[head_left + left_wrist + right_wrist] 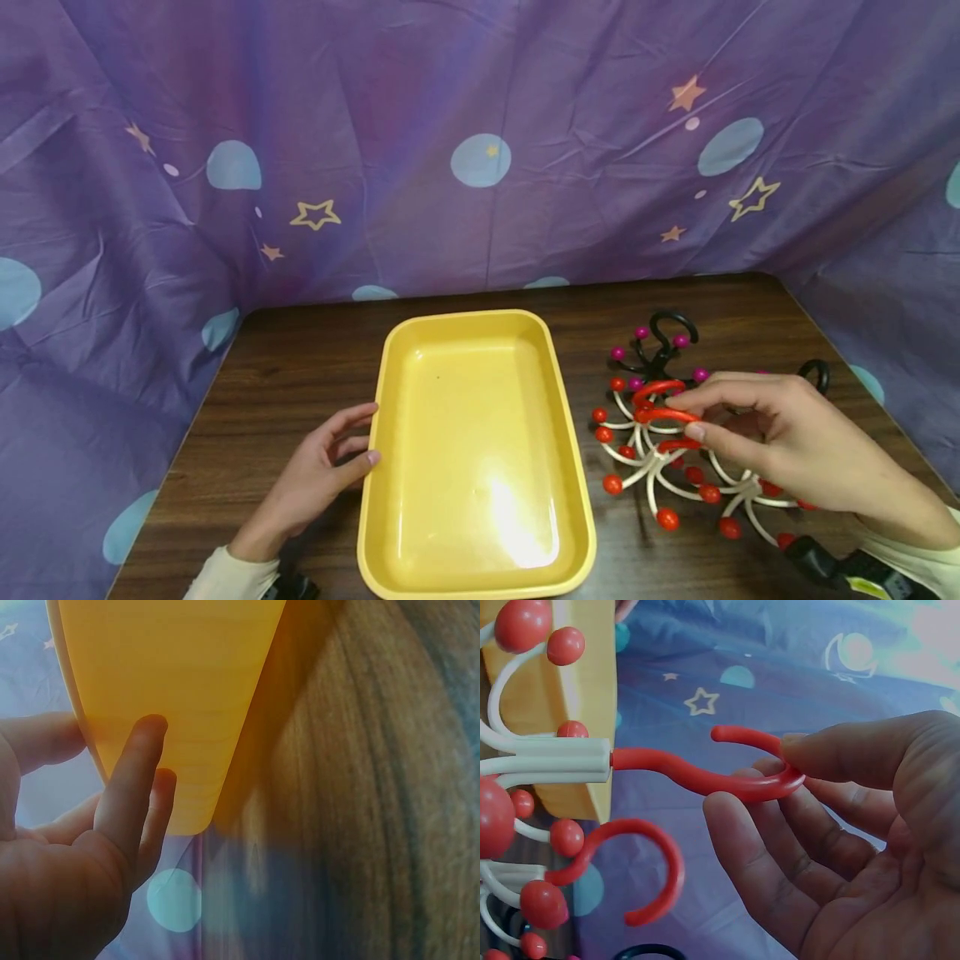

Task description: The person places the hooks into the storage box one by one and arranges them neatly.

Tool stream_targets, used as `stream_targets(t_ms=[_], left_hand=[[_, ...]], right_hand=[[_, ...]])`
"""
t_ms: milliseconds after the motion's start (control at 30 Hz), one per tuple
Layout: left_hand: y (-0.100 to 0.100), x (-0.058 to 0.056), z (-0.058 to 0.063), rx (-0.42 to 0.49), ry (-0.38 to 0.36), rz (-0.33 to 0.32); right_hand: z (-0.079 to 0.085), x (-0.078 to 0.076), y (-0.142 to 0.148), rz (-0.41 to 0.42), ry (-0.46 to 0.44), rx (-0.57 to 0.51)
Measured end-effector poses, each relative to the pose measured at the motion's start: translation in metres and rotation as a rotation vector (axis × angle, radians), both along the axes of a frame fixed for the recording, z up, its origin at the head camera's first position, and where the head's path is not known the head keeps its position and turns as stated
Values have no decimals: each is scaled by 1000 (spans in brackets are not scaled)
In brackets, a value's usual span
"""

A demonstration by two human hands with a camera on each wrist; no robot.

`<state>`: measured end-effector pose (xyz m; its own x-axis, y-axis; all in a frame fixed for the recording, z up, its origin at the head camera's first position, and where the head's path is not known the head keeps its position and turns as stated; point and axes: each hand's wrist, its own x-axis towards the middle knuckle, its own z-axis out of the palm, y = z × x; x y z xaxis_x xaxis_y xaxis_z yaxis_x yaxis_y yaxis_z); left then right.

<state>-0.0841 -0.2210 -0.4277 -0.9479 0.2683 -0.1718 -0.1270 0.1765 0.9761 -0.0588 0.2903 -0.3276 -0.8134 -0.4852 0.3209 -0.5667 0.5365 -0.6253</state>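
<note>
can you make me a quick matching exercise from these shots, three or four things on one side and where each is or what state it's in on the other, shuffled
Things:
1. shallow yellow plastic tray
2. red plastic hook on a white multi-arm hanger
3. black multi-arm hanger with magenta ball tips
4. left hand

States:
A. pinched by the right hand
B. lying at the table's far right
C. fingers touching the tray's left rim
D. empty, mid-table

Pairs: 1-D, 2-A, 3-B, 4-C

The right hand (855,847) pinches the red hook (727,776) between thumb and fingers, its stem running left into a white hanger (547,765) with red-balled arms. Below that hook curls a second red hook (649,874) (unheld); behind the hanger stands a yellow tray (592,690).
</note>
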Motion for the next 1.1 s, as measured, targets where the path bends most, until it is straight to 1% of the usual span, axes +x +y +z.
stream_targets(t_ms=[200, 433, 600, 667, 833, 1100], left_hand=[[-1, -1, -2, 0, 11, -7], [-1, -1, 0, 12, 9, -12], [-1, -1, -1, 10, 7, -17], [-1, -1, -2, 12, 6, -18], [-1, -1, -2, 19, 3, -15], [-1, -1, -2, 7, -6, -2]], right_hand=[[12, -2, -4, 36, 38, -45], [23, -3, -20, -24, 93, -10], [24, -4, -30, -1, 117, -48], [23, -5, -35, 2, 103, -76], [21, -6, -50, -26, 96, -116], [15, -10, -74, -19, 87, -155]])
